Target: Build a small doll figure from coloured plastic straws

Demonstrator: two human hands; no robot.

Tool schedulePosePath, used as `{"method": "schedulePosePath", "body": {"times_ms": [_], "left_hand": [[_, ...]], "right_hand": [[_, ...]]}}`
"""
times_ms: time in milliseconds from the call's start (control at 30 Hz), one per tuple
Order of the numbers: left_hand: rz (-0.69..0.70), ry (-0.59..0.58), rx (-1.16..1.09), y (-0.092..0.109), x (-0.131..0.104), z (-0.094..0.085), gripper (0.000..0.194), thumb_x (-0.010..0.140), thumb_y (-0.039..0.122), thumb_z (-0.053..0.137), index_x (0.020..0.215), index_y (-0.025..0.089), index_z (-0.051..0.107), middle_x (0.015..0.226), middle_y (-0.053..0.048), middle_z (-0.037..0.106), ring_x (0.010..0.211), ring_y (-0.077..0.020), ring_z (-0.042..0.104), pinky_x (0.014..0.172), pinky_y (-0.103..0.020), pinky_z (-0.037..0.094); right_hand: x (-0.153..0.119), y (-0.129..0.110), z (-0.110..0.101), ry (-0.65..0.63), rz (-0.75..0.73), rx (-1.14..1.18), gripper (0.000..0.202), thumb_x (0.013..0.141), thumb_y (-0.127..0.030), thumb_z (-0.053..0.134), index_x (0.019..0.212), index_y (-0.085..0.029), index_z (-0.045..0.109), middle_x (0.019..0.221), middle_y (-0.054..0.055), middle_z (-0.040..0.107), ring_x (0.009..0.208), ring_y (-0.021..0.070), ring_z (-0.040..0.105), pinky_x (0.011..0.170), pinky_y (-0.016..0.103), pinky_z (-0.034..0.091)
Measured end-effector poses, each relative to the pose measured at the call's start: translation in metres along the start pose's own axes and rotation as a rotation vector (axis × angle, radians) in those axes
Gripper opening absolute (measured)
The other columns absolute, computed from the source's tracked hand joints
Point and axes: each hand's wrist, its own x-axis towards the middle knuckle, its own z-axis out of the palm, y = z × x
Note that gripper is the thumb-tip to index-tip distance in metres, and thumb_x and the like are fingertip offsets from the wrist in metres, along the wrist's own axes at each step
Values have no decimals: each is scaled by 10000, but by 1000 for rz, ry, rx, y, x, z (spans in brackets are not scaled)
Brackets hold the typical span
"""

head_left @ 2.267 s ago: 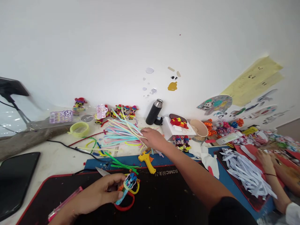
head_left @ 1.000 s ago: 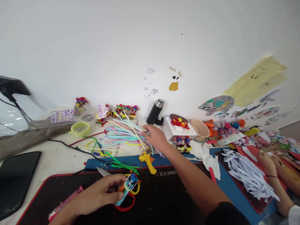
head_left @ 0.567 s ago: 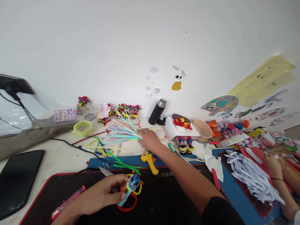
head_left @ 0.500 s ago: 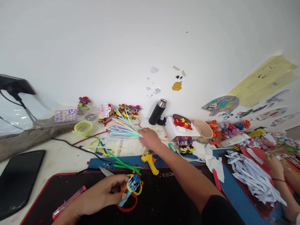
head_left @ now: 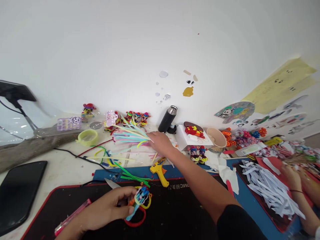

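Observation:
My left hand [head_left: 110, 206] pinches a small pipe-cleaner doll [head_left: 142, 196] with a blue and white head and a pale blue strip hanging below. Scissors [head_left: 138, 222] lie under that hand, their blade and red-and-yellow handles showing. Farther out, my right hand [head_left: 160, 142] is closed around one end of a fanned bundle of pastel pipe cleaners [head_left: 130, 136]; its fingertips are partly hidden. Below my right wrist rests a yellow hot glue gun [head_left: 160, 173]. Several green pipe cleaners [head_left: 132, 175] lie between the two hands.
A black thermos [head_left: 168, 119] leans by the wall, near a white box [head_left: 182, 138] and a beige bowl [head_left: 217, 138]. Finished dolls [head_left: 198, 155] stand nearby. At left are a tape roll [head_left: 87, 137] and a phone [head_left: 21, 193]. A co-worker's hands [head_left: 293, 180] work beside white paper strips [head_left: 267, 190].
My right hand has lifted slightly away from me, raising the gripped end of the pastel bundle, which has shifted and spread. My left hand stays with the doll.

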Motion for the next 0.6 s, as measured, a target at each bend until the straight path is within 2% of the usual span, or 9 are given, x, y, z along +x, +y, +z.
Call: {"method": "schedulePosePath", "body": {"times_ms": [133,233,333,433,500,600], "left_hand": [[10,-9,-44,1,0,1,418,869,585,743,1050,216,669,926,0,547,844,-185,474,749,-279,395],[11,-11,-63,1,0,2,387,875,552,750,1029,210,654,915,7,525,840,-179,454,747,-277,381],[10,-3,-58,1,0,2,368,879,528,752,1042,211,659,922,5,532,844,-181,453,753,-282,382],[13,-3,-58,3,0,2,378,881,540,747,1047,209,668,937,-1,551,847,-182,459,759,-283,384],[12,-8,-49,5,0,2,382,882,540,746,1048,204,673,941,-3,559,846,-180,458,756,-280,382],[5,-3,-24,8,0,3,374,880,517,753,1061,197,687,925,2,558,833,-173,448,741,-276,375]], "right_hand": [[-10,3,9,-28,-9,49,477,1000,-385,699,1426,-176,648,1408,133,701,1254,297,659,1049,388,495],[-16,4,7,21,0,125,533,1005,-432,691,1462,-166,625,1447,141,679,1302,305,636,1089,409,478],[-20,0,1,107,7,186,456,1032,-404,658,1418,-160,662,1415,135,700,1306,293,631,1095,397,468],[-23,-11,0,150,18,228,325,1056,-363,625,1302,-177,729,1294,113,761,1214,263,678,1029,355,487],[-26,-23,3,110,-3,240,251,1072,-339,595,1201,-203,763,1197,84,796,1119,242,713,959,327,497],[-31,-40,11,-23,-113,204,222,1078,-325,575,1112,-226,772,1120,65,808,1020,228,730,847,306,493]]}}
